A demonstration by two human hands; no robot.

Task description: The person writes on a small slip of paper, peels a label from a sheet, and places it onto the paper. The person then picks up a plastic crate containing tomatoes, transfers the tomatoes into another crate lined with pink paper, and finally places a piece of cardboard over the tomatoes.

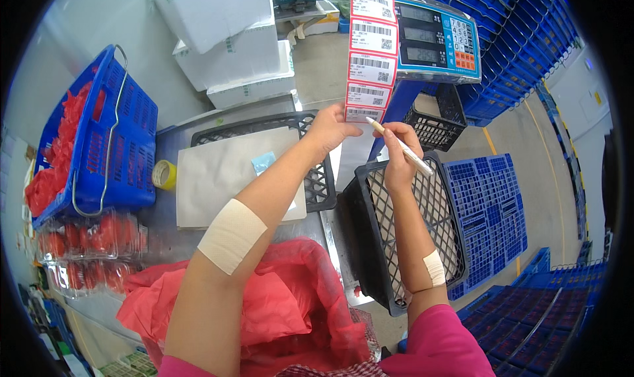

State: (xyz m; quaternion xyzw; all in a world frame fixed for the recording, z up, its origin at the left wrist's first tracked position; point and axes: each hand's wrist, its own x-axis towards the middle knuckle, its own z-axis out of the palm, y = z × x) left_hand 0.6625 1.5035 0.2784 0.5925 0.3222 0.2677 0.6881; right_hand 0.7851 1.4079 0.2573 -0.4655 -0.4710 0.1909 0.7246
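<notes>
My left hand grips the bottom of a strip of red-bordered barcode labels, which runs up beside the scale's blue keypad panel. My right hand holds a white pen-like tool, its narrow tip at the lowest label. Below my left hand lie a pale flat sheet with a small light-blue packet and a black lattice tray beneath. A black crate with a lattice top stands under my right forearm.
At left are a blue basket with red bags, yellow tape and clear packs of red produce. White foam boxes stand behind; red bagging lies near me. Right are stacked blue crates and a blue pallet.
</notes>
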